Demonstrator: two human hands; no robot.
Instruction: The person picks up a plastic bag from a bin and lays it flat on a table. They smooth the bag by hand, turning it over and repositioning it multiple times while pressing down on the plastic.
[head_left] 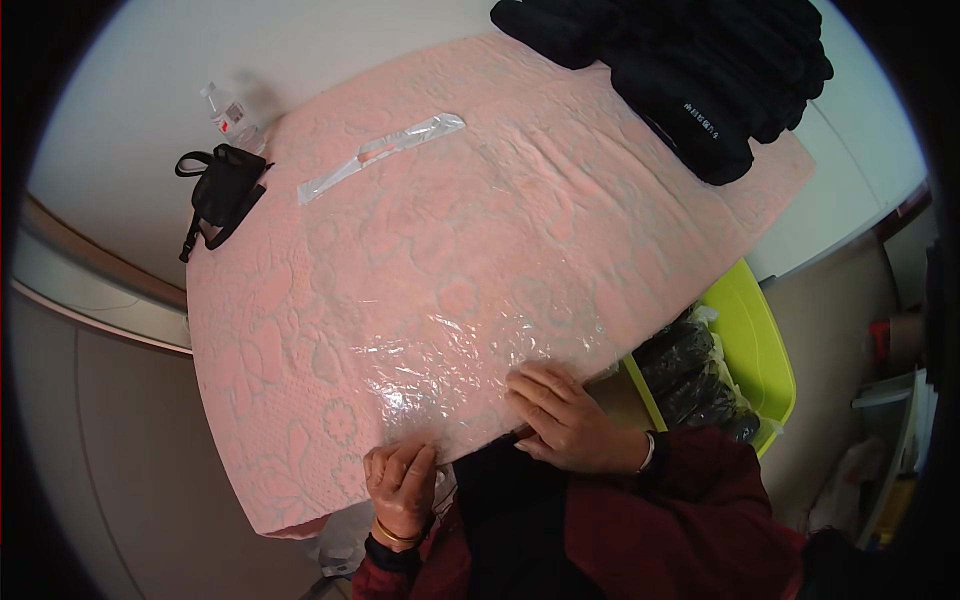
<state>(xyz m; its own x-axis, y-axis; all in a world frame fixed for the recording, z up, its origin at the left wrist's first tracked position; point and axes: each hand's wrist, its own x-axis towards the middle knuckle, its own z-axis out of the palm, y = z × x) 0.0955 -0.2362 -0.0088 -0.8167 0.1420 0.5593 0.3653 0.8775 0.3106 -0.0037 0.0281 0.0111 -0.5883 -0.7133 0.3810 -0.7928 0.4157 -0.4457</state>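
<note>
A clear plastic bag (440,350) lies flat on the pink quilted cloth (270,400), crinkled and shiny toward the near edge. At its far end is a white strip with a handle slot (380,158). My left hand (402,482) pinches the bag's near left corner at the table edge, thumb and fingers together. Farther right, my right hand (560,418) grips the near edge, fingers bent over the top of the film and the thumb low by the edge. What lies under the fingers is hidden.
Black plush padded items (690,80) lie at the far right of the cloth. A small black pouch with straps (225,195) and a clear bottle (228,115) are at the far left. Right of my right arm, a lime-green bin (765,350) holds black things wrapped in plastic.
</note>
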